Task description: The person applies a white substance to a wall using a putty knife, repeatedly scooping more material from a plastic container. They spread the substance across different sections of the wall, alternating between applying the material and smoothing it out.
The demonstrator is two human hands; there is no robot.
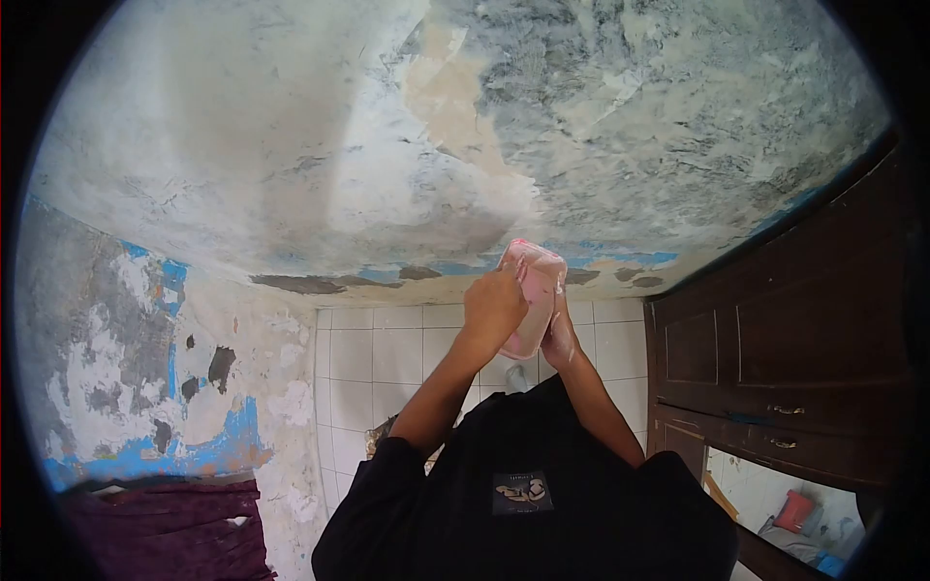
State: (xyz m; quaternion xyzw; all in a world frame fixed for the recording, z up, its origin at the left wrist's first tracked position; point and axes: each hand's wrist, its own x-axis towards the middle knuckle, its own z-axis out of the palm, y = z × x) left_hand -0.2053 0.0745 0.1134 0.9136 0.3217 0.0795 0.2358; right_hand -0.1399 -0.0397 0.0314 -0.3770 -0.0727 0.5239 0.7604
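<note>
Head view: the left hand [494,308] and right hand [561,334] both clasp a pink packet [535,281] by its side edges. Tiled floor [387,358] lies open beneath, and a dark cabinet [775,339] stands well apart on the right.

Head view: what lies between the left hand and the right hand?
Only the pink packet: the left hand grips it from one side and the right hand holds its other side, as the head view shows.

- packet [533,290] between both hands, out in front of the torso
- left hand [494,308] grips its left side, right hand [560,334] against its right edge
- tiled surface [387,358] behind the arms, plaster wall [291,145] above it
- wooden cabinet [794,349] right of the hands
- cloth [174,528] far lower left
</note>
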